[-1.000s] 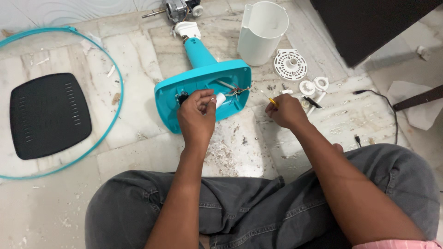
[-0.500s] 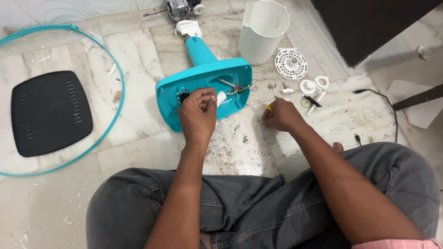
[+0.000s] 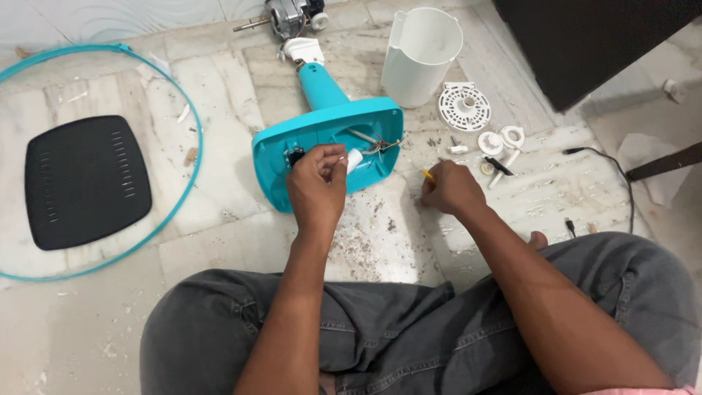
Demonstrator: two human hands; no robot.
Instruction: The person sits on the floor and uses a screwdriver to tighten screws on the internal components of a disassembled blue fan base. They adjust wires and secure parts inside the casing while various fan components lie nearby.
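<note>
Left hand (image 3: 316,183): fingers pinch small white cylindrical part (image 3: 354,159) inside upturned turquoise plastic fan base (image 3: 325,126)
Right hand (image 3: 447,189): clenched on yellow-tipped tool (image 3: 426,174), on marble floor (image 3: 219,88)
Risk: thin wires (image 3: 380,146) may snap if tugged

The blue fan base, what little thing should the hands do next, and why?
Probably bring the right hand, with its yellow-tipped tool, from the floor over to the open teal base. The left hand already pinches a small white part inside it beside loose wires, and the tool is apart from them.
</note>
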